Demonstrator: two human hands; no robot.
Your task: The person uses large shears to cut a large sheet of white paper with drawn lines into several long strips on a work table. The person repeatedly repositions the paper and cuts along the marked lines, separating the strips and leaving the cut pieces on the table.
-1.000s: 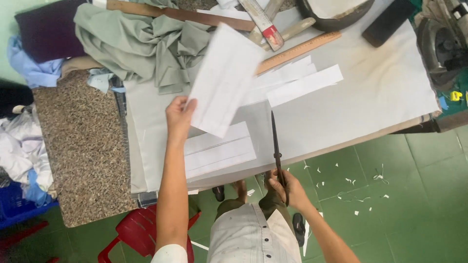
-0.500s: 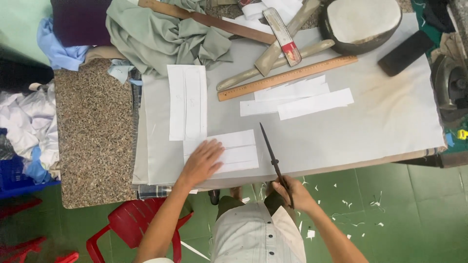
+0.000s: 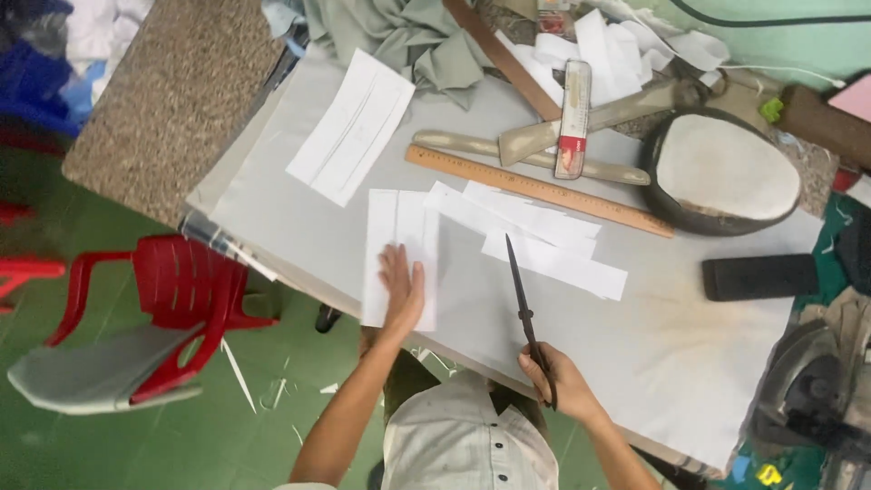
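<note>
**Hands, cut paper and scissors at the near edge of the tabletop**

The left hand lies open and flat, palm down, on a white paper piece that rests at the near edge of the grey tabletop. The right hand is closed around the handles of dark scissors, whose blades point away from the person and appear closed, with the tip over a pile of white paper strips just right of the pressed piece. Beyond the strips lies a wooden ruler, and farther still a red-and-white ruler across pale curved tools. A second white paper piece sits at the far left, near crumpled grey-green cloth. A dark oval pressing pad stands at the far right. A red plastic chair stands on the green floor to the left.
</note>
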